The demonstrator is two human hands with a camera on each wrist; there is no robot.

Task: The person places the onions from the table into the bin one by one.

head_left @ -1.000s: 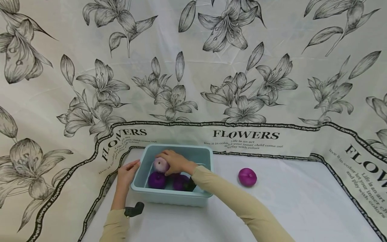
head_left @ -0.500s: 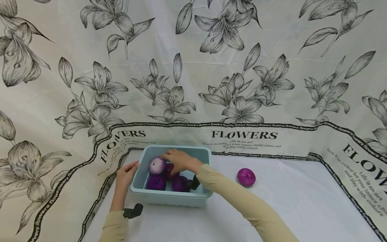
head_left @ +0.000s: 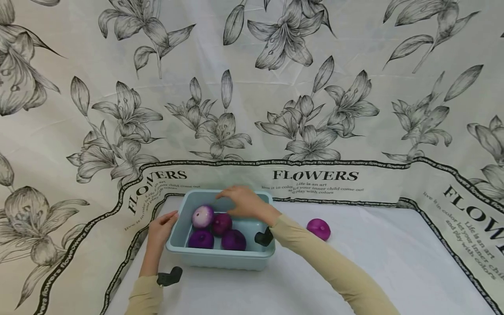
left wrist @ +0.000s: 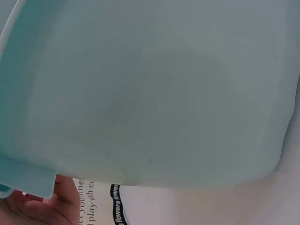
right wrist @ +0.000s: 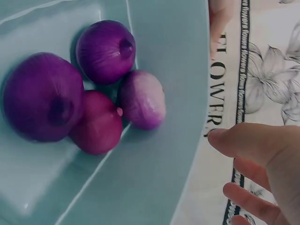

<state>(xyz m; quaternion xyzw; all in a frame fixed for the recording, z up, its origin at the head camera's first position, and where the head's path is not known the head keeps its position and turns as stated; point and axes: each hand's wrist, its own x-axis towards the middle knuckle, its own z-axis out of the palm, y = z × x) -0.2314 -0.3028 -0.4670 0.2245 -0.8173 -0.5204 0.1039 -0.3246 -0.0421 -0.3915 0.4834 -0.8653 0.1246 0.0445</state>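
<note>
Several purple onions sit together in a light blue plastic basin: a pale-topped onion, a reddish onion and darker ones in front. My left hand grips the basin's left rim; in the left wrist view its curled fingers show under the rim. Above the back of the basin is my right hand, holding nothing, its fingers loosely spread. Outside the basin, to its right, one more purple onion lies on the white cloth.
The table is covered with a white cloth. Behind and at both sides hangs a curtain printed with flowers and lettering. A black wrist camera is strapped to the left wrist, another to the right.
My right hand has let go of the pale-topped onion and risen back and to the right, uncovering the onions below. My left hand stays at the rim.
</note>
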